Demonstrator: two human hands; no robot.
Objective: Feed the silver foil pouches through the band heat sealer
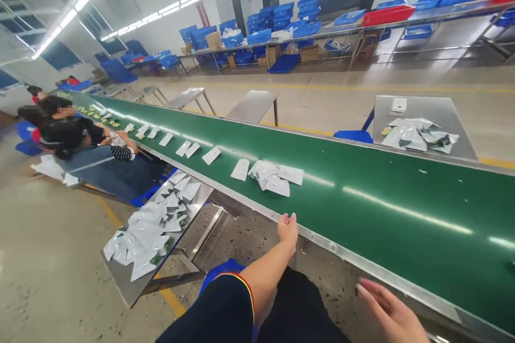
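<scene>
My left hand is over the near metal edge of a green conveyor belt, its fingers curled in and nothing visible in them. Beyond it on the belt lies a small pile of white plastic packets. One white packet lies just left of the pile. My right hand is lower right, in front of the belt's rail, with its fingers stretched out and no object in it.
White packets heap on a metal side table at left. More packets lie on a table across the belt. Several people sit along the belt at far left. Blue bins stack on the back tables.
</scene>
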